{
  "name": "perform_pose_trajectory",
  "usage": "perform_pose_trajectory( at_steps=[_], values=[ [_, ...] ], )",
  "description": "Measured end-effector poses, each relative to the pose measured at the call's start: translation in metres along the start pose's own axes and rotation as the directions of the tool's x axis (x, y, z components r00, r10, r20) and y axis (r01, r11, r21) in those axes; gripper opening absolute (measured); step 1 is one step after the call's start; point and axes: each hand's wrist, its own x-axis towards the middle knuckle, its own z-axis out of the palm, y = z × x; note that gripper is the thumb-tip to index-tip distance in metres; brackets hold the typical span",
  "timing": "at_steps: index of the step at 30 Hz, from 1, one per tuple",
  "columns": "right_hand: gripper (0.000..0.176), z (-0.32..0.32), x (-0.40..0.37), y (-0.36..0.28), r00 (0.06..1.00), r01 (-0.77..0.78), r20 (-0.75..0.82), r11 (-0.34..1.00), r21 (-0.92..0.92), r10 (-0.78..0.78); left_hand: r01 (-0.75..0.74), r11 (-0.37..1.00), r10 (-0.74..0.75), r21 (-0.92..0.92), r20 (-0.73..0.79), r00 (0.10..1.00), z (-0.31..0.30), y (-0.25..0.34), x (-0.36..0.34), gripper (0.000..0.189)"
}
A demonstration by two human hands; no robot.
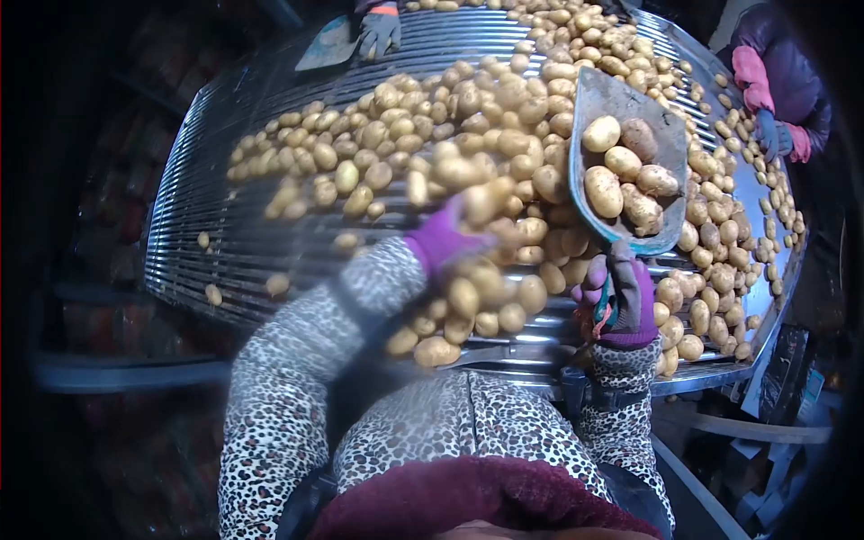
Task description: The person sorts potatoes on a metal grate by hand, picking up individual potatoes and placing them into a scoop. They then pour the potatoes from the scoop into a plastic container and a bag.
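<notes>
My left hand (pixel 450 238), in a purple glove, reaches among the potatoes (pixel 387 126) on the ribbed metal table. It is smeared by motion, and its fingers are partly lost against blurred potatoes. My right hand (pixel 621 297), in a purple and grey glove, is closed round the handle end of a scoop (pixel 580 162). The scoop lies tilted over the heap with several potatoes (pixel 603 192) in it. Its handle is mostly hidden by my fingers.
A co-worker's gloved hand (pixel 380 33) rests at the far edge beside another scoop (pixel 328 45). A second co-worker's gloved hands (pixel 774 137) are at the right edge. More potatoes (pixel 720 297) cover the table's right side. A metal rail (pixel 135 375) runs at the left.
</notes>
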Motion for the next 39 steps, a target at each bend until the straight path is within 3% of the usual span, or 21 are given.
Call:
perform_pose_trajectory(
  at_steps=[2, 3, 4, 5, 6, 8, 9, 12, 13, 17, 18, 20, 22, 24, 25, 28, 31, 32, 34, 36, 39],
  values=[
    [0.026, 0.002, -0.001, -0.002, 1.0, -0.011, -0.021, 1.0, 0.01, 0.011, -0.275, 0.947, 0.258, 0.168, 0.118, 0.959, 0.005, -0.001, 0.009, 0.085],
    [0.026, 0.001, -0.001, -0.001, 0.999, -0.018, -0.028, 1.0, 0.004, 0.018, 0.17, 0.957, -0.066, -0.234, 0.395, 0.916, -0.02, 0.039, -0.01, 0.079],
    [0.026, 0.0, 0.0, 0.0, 0.999, 0.01, -0.041, 0.999, -0.037, -0.011, 0.251, 0.922, -0.067, -0.296, 0.517, 0.854, -0.048, 0.029, -0.001, 0.071],
    [0.027, -0.001, 0.001, 0.001, 0.998, 0.042, -0.051, 0.996, -0.074, -0.046, -0.01, 0.98, 0.064, -0.198, 0.263, 0.963, -0.074, 0.01, -0.017, 0.068],
    [0.027, -0.004, 0.0, 0.002, 0.997, 0.045, -0.056, 0.997, -0.065, -0.048, 0.007, 0.962, 0.018, -0.272, 0.087, 0.996, -0.106, -0.002, -0.03, 0.066],
    [0.027, -0.007, 0.0, 0.002, 0.994, 0.052, -0.09, 0.994, -0.095, -0.061, -0.07, 0.993, 0.094, 0.092, -0.299, 0.95, -0.191, -0.071, -0.049, 0.063],
    [0.027, -0.008, -0.002, 0.0, 0.991, -0.022, -0.134, 0.995, -0.098, 0.009, -0.159, 0.98, 0.083, -0.12, -0.478, 0.875, -0.224, -0.108, -0.064, 0.061],
    [0.027, 0.002, 0.0, -0.001, 0.984, 0.023, -0.178, 1.0, -0.01, -0.024, 0.327, 0.911, 0.002, 0.25, -0.797, 0.604, -0.311, -0.206, -0.1, 0.062],
    [0.025, 0.0, 0.0, -0.005, 0.996, 0.015, -0.086, 0.999, -0.034, -0.018, 0.276, 0.947, -0.015, 0.166, -0.835, 0.551, -0.365, -0.314, -0.099, 0.068],
    [0.027, 0.006, 0.002, 0.002, 0.975, 0.116, -0.177, 0.987, -0.115, -0.136, 0.491, 0.781, -0.04, 0.385, -0.754, 0.655, -0.286, -0.225, -0.045, 0.065],
    [0.027, 0.006, 0.003, 0.001, 0.973, 0.12, -0.18, 0.985, -0.125, -0.142, 0.458, 0.715, 0.058, 0.529, -0.697, 0.714, -0.28, -0.223, -0.025, 0.063],
    [0.028, 0.006, 0.002, 0.003, 0.975, 0.095, -0.19, 0.99, -0.102, -0.113, 0.091, 0.96, 0.118, 0.266, -0.675, 0.728, -0.24, -0.16, 0.011, 0.056],
    [0.027, -0.001, 0.003, 0.006, 0.982, 0.092, -0.163, 0.995, -0.045, -0.098, 0.151, 0.851, 0.238, 0.504, -0.625, 0.744, -0.216, -0.124, 0.039, 0.052],
    [0.025, -0.002, 0.001, 0.006, 0.982, 0.113, -0.142, 0.991, -0.066, -0.121, -0.044, 0.958, 0.214, 0.282, -0.607, 0.765, -0.189, -0.103, 0.063, 0.054],
    [0.024, -0.004, 0.001, 0.003, 0.974, 0.202, -0.009, 0.892, -0.405, -0.225, -0.102, 0.908, 0.316, 0.405, -0.506, 0.802, -0.173, -0.095, 0.077, 0.058],
    [0.025, -0.009, 0.002, 0.009, 0.985, 0.113, -0.119, 0.99, -0.083, -0.122, -0.157, 0.919, 0.33, 0.362, -0.487, 0.809, -0.091, -0.042, 0.106, 0.07],
    [0.029, -0.011, 0.009, 0.008, 0.991, 0.114, -0.053, 0.981, -0.156, -0.124, -0.338, 0.922, 0.356, 0.191, -0.072, 0.932, -0.071, 0.0, 0.096, 0.085],
    [0.03, -0.016, 0.01, 0.008, 0.992, 0.115, -0.03, 0.972, -0.207, -0.124, -0.309, 0.87, 0.343, 0.383, -0.021, 0.939, -0.067, -0.014, 0.091, 0.075],
    [0.03, -0.036, 0.017, 0.008, 0.965, 0.257, 0.188, 0.795, -0.55, -0.182, -0.323, 0.945, 0.317, 0.048, 0.112, 0.942, -0.071, -0.001, 0.064, 0.073],
    [0.041, -0.033, 0.015, -0.006, 0.634, 0.709, 0.664, -0.045, -0.704, -0.396, -0.3, 0.951, 0.292, 0.079, 0.1, 0.951, -0.082, 0.002, 0.041, 0.071],
    [0.037, -0.02, -0.002, -0.005, 0.535, 0.775, 0.66, -0.005, -0.632, -0.527, -0.27, 0.938, 0.267, 0.219, 0.042, 0.963, -0.114, 0.001, 0.001, 0.068]
  ],
)
